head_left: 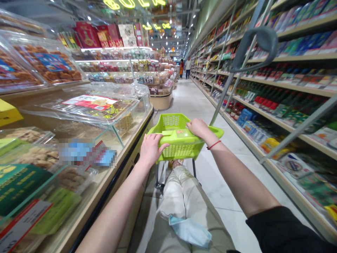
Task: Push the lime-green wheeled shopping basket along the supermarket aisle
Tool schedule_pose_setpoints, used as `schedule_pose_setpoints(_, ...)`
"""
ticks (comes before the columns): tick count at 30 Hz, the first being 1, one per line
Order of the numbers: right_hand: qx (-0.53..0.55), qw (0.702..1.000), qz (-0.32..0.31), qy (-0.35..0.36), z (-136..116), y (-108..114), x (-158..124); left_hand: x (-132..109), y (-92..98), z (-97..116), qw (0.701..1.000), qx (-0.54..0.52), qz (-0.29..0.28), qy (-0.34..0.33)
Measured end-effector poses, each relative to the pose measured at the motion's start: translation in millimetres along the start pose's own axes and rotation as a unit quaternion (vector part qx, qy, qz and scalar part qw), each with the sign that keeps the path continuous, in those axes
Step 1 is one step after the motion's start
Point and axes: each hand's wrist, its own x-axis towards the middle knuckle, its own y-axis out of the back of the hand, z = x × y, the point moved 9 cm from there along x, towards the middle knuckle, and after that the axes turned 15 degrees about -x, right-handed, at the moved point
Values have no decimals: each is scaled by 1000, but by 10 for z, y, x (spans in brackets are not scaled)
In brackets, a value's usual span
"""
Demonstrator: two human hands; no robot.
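A lime-green shopping cart [181, 147] with a perforated plastic basket stands right in front of me. My left hand [150, 149] is closed over the left part of its handle rim, with the thumb sticking out to the right. On the right of the handle, my right hand [198, 128] grips the bar in a fist, a thin red band round the wrist. What part of the basket floor I can see shows no goods; the rest is hidden by the handle. A light-blue face mask [191, 230] is in front of my pale trousers.
A display counter [142, 126] with clear boxes of snacks [105, 105] runs close along my left. Tall shelves [263, 105] of packaged goods line the right, with a grey ladder [223, 95] with a loop handle against them. Two people [187, 67] are far down the aisle [181, 91].
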Motion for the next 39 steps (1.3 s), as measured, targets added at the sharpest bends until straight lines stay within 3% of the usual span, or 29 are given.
schedule_pose_setpoints(4,22,999,44,9,44,5,-188,-12,6,5,1000,13,11,1)
schedule_pose_setpoints(11,104,960,250,73,255,-153,-877,-27,17,2,1000,16,16,-2)
schedule_pose_setpoints(14,119,939,307,95,313,-233,-1006,-27,30,-1,1000,11,18,-7)
schedule_pose_setpoints(17,119,947,277,108,277,-213,-872,-22,32,-14,1000,0,23,-15)
schedule_pose_setpoints(23,46,986,110,118,-72,27,-296,-16,12,-35,999,1,31,-25)
schedule_pose_setpoints(26,-4,996,41,83,-207,60,-79,-19,13,-25,999,2,29,-19)
schedule_pose_setpoints(29,-20,999,25,31,-237,62,-40,-23,25,-17,1000,5,24,-6)
schedule_pose_setpoints(32,-11,997,71,34,-290,44,-228,-32,38,-6,1000,7,24,-2)
schedule_pose_setpoints(36,10,967,229,109,-458,11,-721,-45,39,-15,1000,1,28,-3)
schedule_pose_setpoints(39,27,948,286,133,-544,-72,-969,-50,23,-32,1000,-4,26,-4)
